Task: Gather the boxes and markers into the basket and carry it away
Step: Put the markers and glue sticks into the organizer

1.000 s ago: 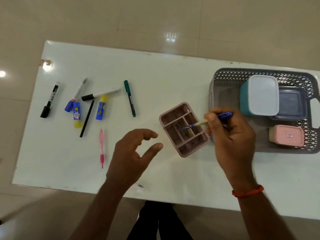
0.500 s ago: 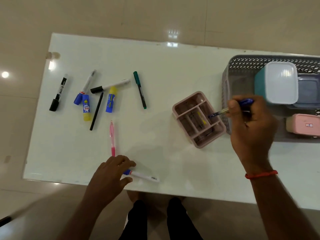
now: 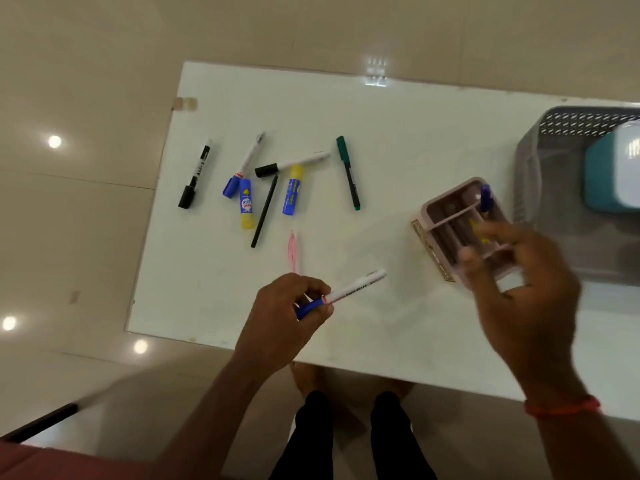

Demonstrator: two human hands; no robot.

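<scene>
Meanwhile left hand (image 3: 284, 317) pinches a slim white marker (image 3: 349, 289) (blue cap), right hand (image 3: 519, 289) blurred, grip unclear.

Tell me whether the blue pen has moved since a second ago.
Yes. The blue pen left the right hand and now stands in the pink organizer, by the basket.

A white, blue-capped marker (image 3: 341, 293) is lifted off the table, angled toward the grey basket (image 3: 530, 174) holding a teal box (image 3: 601, 181).

Your left hand (image 3: 282, 318) grips a white blue-capped marker (image 3: 341, 293) whose barrel print is too blurred to read; the blue-and-yellow glue stick (image 3: 246, 208) beyond possibly reads "STIK".
</scene>
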